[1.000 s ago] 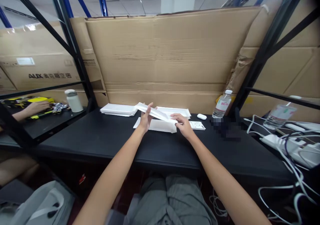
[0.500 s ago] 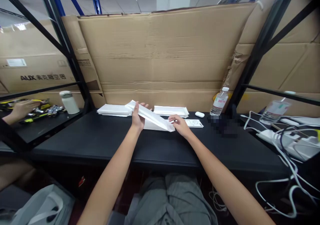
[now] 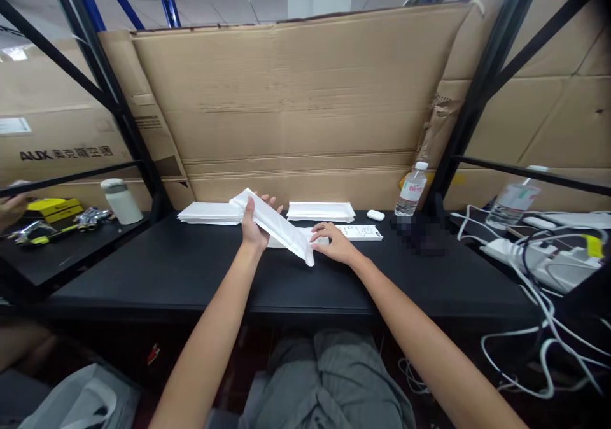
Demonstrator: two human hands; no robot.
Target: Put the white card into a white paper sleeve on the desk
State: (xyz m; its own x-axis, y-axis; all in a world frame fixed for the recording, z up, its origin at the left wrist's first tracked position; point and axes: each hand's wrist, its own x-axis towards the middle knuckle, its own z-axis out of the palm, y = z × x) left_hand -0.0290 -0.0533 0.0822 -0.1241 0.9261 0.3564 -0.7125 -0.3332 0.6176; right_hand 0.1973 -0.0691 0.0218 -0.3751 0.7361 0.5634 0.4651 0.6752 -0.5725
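My left hand [image 3: 256,228] is closed round a long, flat white packet [image 3: 281,227], which slants down to the right above the shelf. It looks like paper or a soft sleeve. At its lower end the fingers of my right hand [image 3: 337,243] are bent in a pinch on the white material. Behind my right hand lies a flat white strip [image 3: 360,232] with black print. A stack of white packets [image 3: 210,212] rests to the left of my left hand, and more white packets [image 3: 321,211] lie at the back.
A small white case [image 3: 375,215] and a water bottle [image 3: 411,190] stand at the right rear, beside a pixelated dark patch. White cables and power strips [image 3: 515,260] crowd the far right. Cardboard [image 3: 296,98] walls the back. Left of the post are a white flask [image 3: 121,201] and another person's hand [image 3: 13,207].
The packet's lower end has tipped further down and shifted left, with my right hand following it. The view has turned slightly right. At far left, the other person's hand has moved left.
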